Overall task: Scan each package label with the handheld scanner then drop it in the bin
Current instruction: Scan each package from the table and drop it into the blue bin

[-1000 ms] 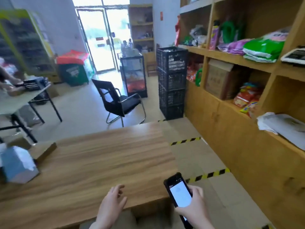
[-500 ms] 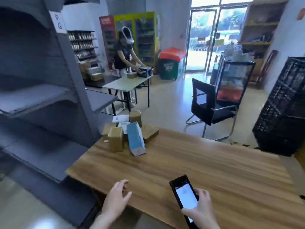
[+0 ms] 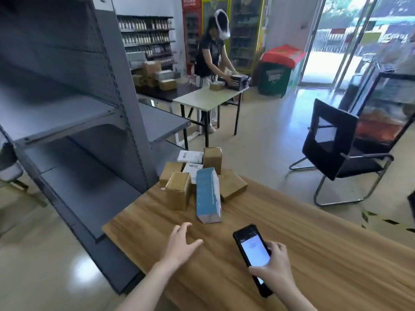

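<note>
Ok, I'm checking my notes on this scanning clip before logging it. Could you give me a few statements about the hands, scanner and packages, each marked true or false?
1. The right hand holds the handheld scanner, and its screen is lit. True.
2. The left hand grips the blue box. False: the left hand is open over the wooden table, short of the blue box, and holds nothing.
3. The cardboard packages are piled at the table's far corner. True.
4. Someone sits in the black chair. False: the black chair has nobody in it.
</note>
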